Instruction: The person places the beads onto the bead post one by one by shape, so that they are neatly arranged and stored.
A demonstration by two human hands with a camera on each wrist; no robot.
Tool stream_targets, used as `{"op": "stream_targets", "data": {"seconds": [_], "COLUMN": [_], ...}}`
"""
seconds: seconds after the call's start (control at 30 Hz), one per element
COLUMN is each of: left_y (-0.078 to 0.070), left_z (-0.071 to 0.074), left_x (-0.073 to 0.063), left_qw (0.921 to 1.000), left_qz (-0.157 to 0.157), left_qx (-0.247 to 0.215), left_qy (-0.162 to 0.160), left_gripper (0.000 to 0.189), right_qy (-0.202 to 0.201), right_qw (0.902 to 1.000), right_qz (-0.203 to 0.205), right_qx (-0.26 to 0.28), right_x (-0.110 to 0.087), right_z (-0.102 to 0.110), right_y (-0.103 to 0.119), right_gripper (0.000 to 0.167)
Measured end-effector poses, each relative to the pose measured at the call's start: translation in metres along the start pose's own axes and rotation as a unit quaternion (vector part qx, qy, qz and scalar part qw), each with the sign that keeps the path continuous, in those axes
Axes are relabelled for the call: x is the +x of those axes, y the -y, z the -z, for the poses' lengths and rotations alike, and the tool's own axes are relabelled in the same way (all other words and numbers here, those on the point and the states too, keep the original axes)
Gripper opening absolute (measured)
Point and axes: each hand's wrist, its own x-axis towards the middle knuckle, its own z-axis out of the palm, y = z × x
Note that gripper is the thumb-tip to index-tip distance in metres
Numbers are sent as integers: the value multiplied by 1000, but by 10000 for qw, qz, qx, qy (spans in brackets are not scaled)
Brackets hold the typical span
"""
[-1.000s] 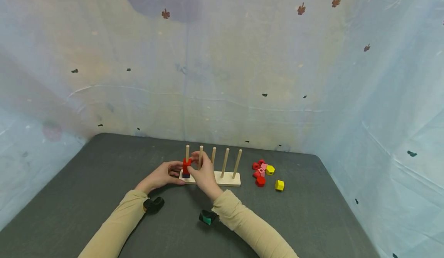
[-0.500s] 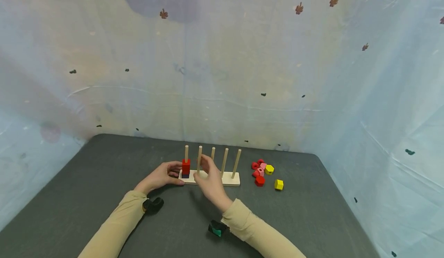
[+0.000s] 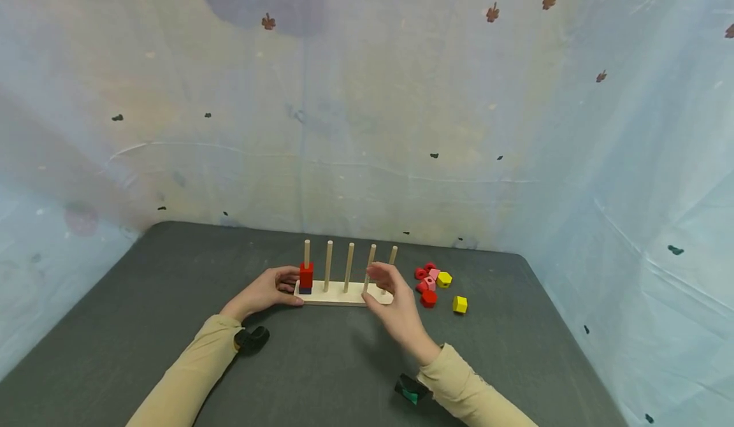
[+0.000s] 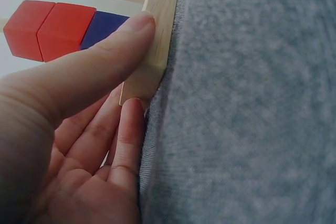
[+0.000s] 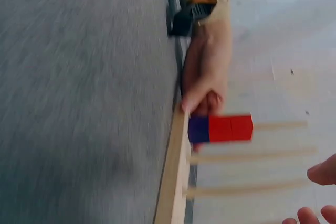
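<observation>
A pale wooden peg stand [image 3: 338, 296] with several upright pegs rests on the dark table. Its leftmost peg carries two red blocks [image 3: 306, 275] stacked on a dark blue block [image 3: 306, 290]. My left hand [image 3: 264, 293] grips the stand's left end, the thumb [image 4: 126, 40] pressing the front edge in the left wrist view and the fingers round the end. In front of the right-hand pegs is my right hand [image 3: 401, 309], fingers loosely curved and holding nothing. Only its fingertips [image 5: 323, 171] show at the edge of the right wrist view.
Right of the stand lies a cluster of red and pink beads [image 3: 429, 282], with a yellow bead [image 3: 444, 280] beside it. A red hexagonal bead [image 3: 428, 299] and another yellow bead [image 3: 460, 304] lie nearer. A patterned sheet [image 3: 367, 127] hangs behind the table.
My right hand has let go of the red block on the leftmost peg and moved right along the stand to the far pegs. My left hand stays at the stand's left end.
</observation>
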Motion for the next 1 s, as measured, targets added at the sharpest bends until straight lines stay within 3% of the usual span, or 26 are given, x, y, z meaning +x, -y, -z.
{"op": "stream_targets", "data": {"seconds": [0.33, 0.47, 0.57, 0.73, 1.0], "left_y": [-1, -1, 0, -1, -2], "left_z": [2, 2, 2, 2, -1], "left_x": [-1, -1, 0, 0, -1], "left_qw": [9998, 9999, 9999, 10000, 10000], "left_qz": [-22, -10, -11, 19, 8], "left_qx": [-121, -106, -82, -69, -45], "left_qy": [123, 122, 99, 65, 42], "left_gripper": [79, 77, 77, 77, 75], "right_qy": [-257, -341, -336, 29, 976], "right_qw": [9980, 9964, 9933, 9879, 9732], "right_qz": [-561, -487, -332, -318, -171], "right_qx": [-155, -603, -1056, -1517, -2074], "right_x": [-6, -7, -5, -5, -4], "right_z": [54, 73, 87, 105, 125], "right_y": [-13, -24, -44, -84, -113], "right_gripper": [50, 48, 46, 47, 53]}}
